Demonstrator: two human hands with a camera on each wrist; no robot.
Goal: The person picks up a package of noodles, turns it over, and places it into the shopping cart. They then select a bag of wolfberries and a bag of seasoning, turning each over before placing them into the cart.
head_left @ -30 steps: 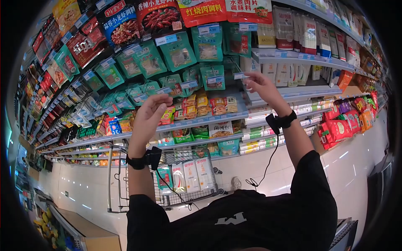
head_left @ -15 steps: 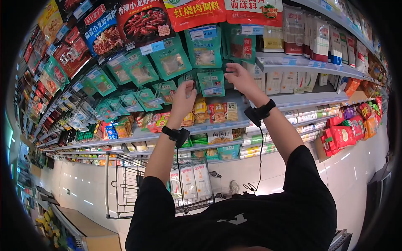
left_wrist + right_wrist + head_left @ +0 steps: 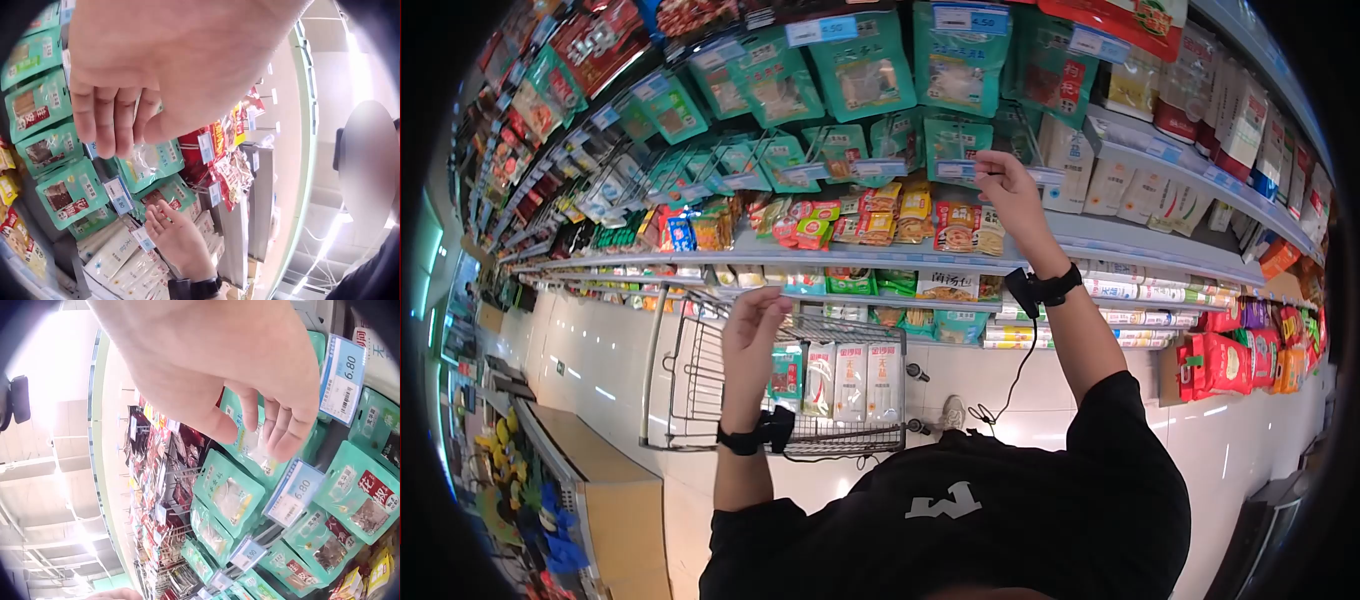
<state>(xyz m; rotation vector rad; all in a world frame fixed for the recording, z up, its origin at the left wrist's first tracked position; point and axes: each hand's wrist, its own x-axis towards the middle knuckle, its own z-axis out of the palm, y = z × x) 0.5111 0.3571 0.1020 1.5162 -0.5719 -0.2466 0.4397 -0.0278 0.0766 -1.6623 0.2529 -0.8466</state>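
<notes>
Head view: a green pouch (image 3: 962, 138) hangs above the shelf (image 3: 880, 258), toward its right end, beside the right hand (image 3: 1018, 205), whose bent fingers grip nothing (contact with the price tag (image 3: 953, 170) is unclear). Pinching its top seal, clear of the tag, would likely suit it. The left hand (image 3: 750, 345), also empty, hovers over the cart (image 3: 654, 365).

Pale tiled floor (image 3: 975, 390) with glossy reflections, long pale shelving (image 3: 960, 262), bright ceiling lights (image 3: 69, 506).

The head view looks down from above; both wrist views (much closer) share its green pouches (image 3: 962, 75).
</notes>
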